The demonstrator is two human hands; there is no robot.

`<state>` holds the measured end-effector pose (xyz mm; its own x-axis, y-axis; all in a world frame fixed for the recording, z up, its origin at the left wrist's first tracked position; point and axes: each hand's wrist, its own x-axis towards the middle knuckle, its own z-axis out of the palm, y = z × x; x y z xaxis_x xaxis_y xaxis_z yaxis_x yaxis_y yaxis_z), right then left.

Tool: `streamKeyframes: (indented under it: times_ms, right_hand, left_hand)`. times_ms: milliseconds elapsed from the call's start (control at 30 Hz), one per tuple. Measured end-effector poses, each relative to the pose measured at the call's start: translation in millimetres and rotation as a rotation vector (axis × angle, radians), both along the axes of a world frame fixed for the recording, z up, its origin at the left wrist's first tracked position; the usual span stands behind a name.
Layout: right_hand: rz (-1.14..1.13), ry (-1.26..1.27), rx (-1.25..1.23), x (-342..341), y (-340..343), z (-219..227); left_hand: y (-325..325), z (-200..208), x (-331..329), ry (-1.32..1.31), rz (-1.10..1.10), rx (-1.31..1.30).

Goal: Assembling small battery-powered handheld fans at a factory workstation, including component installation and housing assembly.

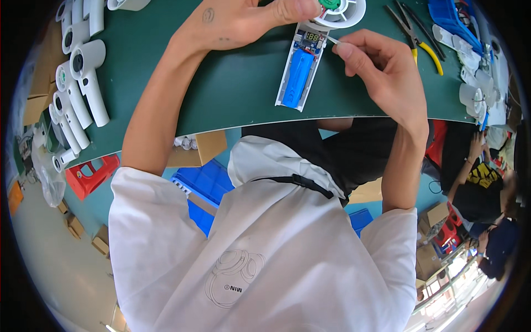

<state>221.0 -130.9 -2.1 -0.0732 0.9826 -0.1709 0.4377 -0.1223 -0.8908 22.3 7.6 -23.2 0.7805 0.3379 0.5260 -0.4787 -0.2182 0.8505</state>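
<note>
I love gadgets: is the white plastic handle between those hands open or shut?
Open: the white plastic handle shows its blue cylindrical battery uncovered.

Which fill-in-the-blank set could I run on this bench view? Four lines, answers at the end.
1. The battery lying in the open white handle is ____.
2. The pliers beside the right hand have ____ grips.
3. The left hand has its ____ over the round white head of the device.
4. The tabletop is dark ____.

Missing words: blue; yellow; thumb; green.
</note>
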Motion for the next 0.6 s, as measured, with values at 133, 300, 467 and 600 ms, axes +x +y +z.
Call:
streamKeyframes:
  times_ms: [133,300,467,600]
  right_hand:
    - [0.039,0.009,0.032,4.4,4.5,-4.3]
    - [0.02,-0.062,0.139,1.4,4.2,-5.1]
    - [0.011,0.006,0.312,4.2,-1.8,-20.5]
    - [0.047,-0.068,0.485,6.2,-3.7,-27.6]
  left_hand:
    - [0.1,2.4,-1.7,0.016,-0.01,-0.048]
    - [-3.2,6.4,-6.9,0.113,0.103,0.002]
    - [2.8,-9.2,2.7,-0.029,0.071,0.052]
    - [11.0,-26.3,12.8,-0.217,0.02,0.084]
